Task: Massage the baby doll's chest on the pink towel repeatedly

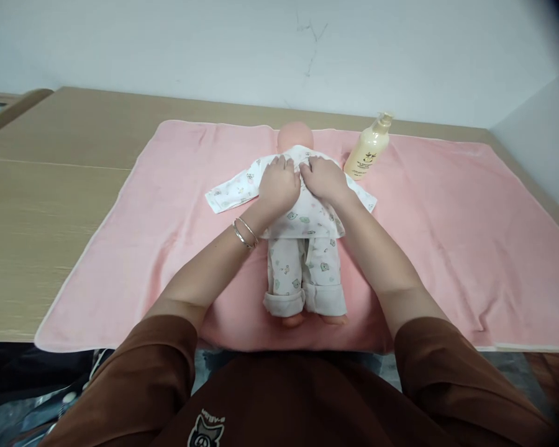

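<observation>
A baby doll [296, 135] lies on its front, bald head away from me, with no face showing. It wears a white printed shirt [302, 222], sleeves spread to both sides, and matching trousers [323, 264] with turned-up cuffs. My left hand [280, 182] rests on the left of the doll's upper back, fingers slightly bent against the cloth. Beside it, my right hand [325, 179] lies on the right of the upper back. The thumbs are close together near the middle. Neither hand visibly grips anything.
A pink blanket [428, 248] covers much of the wooden table [65, 205] under the doll. On it, right of the doll's head, stands a pale yellow pump bottle [367, 152]. A white wall [242, 56] rises behind the table.
</observation>
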Motion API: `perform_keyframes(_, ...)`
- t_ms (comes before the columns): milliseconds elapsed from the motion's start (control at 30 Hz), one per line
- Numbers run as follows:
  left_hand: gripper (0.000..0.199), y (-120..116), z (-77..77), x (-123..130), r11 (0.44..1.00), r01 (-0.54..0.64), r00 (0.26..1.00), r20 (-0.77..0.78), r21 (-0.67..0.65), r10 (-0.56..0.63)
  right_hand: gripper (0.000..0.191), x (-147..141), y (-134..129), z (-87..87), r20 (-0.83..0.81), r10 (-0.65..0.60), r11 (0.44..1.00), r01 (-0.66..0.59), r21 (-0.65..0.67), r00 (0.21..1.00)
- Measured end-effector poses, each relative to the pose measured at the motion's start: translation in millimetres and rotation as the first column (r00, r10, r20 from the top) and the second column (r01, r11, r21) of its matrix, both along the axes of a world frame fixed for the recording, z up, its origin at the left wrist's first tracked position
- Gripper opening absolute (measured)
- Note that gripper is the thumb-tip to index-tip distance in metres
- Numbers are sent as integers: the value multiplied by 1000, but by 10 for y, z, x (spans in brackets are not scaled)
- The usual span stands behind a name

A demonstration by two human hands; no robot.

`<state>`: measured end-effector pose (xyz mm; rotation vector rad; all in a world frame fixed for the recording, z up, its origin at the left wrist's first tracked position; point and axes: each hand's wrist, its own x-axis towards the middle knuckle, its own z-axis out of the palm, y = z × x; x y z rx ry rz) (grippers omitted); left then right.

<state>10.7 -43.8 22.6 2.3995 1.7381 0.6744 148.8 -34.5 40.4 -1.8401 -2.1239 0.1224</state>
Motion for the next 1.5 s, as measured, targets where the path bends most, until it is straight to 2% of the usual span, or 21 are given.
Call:
perform_keyframes(133,54,-88,23,61,999,33,999,-26,6,-33,58,61,101,-70,2,43,999,-43,16,999)
perform_keyframes(300,58,149,11,-100,997,45,998,40,-66,-42,53,-125,-194,66,114,-5,1000,4,5,993)
perform_keyframes(400,57,230,-26,-149,998,46,997,71,-51,-42,49,-178,-313,145,119,-25,1000,25,0,993)
perform_keyframes(500,56,155,-58,-93,1000,26,999,39,18,-27,53,-111,-232,129,75,-35,999,38,-36,997)
perform_keyframes(600,53,1,-60,6,997,20,1000,-14,74,-19,60,1,-35,32,52,21,999,-20,-29,998)
perform_keyframes(733,52,-78,-15,49,996,25,998,-58,81,-21,62,40,63,-37,79,61,998,-61,-3,995)
perform_keyframes(867,48,70,9,-48,998,54,998,-17,21,-54,57,-80,-150,68,126,3,999,1,-34,992)
perform_keyframes(1000,52,209,-58,-112,1000,20,997,80,-13,-19,48,-170,-325,182,167,11,999,-2,-51,986)
perform_keyframes(1100,52,217,-116,-88,1000,4,994,111,17,-6,48,-132,-276,186,138,18,998,-10,-62,990)
perform_keyframes(1300,51,213,-159,-48,999,-9,992,125,39,4,55,4,-63,49,49,47,999,-46,-7,998)
perform_keyframes(1500,53,187,-202,-27,998,-7,989,148,69,-4,52,56,-7,-2,-12,93,996,-93,6,996)
